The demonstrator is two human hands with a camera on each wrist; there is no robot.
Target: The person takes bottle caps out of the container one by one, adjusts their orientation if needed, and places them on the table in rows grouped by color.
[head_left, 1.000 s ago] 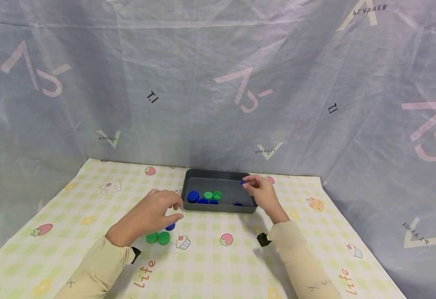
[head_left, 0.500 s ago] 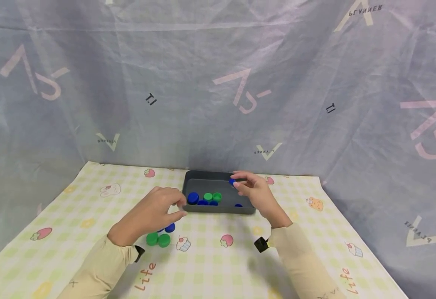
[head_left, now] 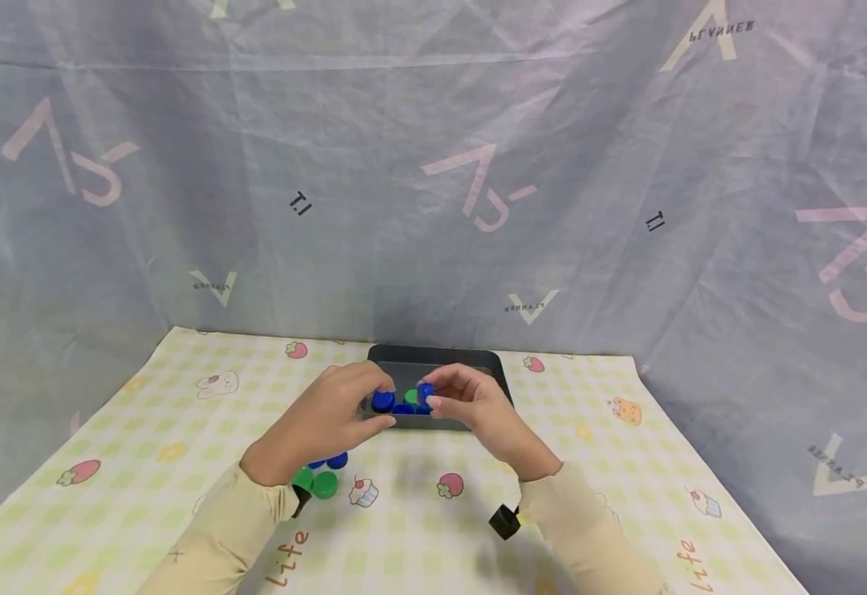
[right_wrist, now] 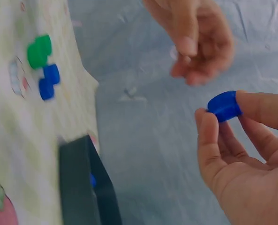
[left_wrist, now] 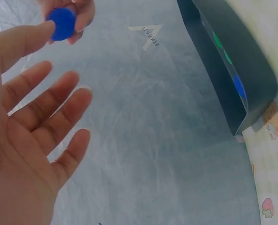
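Note:
Between thumb and fingers, my right hand [head_left: 487, 413] pinches a blue cap [head_left: 425, 394] above the grey tray [head_left: 440, 423]. The same blue cap [right_wrist: 224, 106] shows clearly in the right wrist view, held by its edges. My left hand [head_left: 321, 417], fingers loosely bent and holding nothing, hovers at the tray's left end, facing the right hand. In the left wrist view the left hand [left_wrist: 40, 122] has its fingers spread, the thumb overlapping the view of the cap. Inside the tray lie a large blue cap [head_left: 383, 402], a green cap [head_left: 412, 397] and other blue caps, partly hidden.
On the checked tablecloth [head_left: 403, 529], left of centre and beside my left wrist, two green caps [head_left: 325, 484] and two blue caps [head_left: 337, 460] sit close together. A grey printed curtain [head_left: 403, 207] hangs behind and around the table.
My right hand has moved left across the tray with the blue cap, toward the left hand. My left hand has shifted slightly right.

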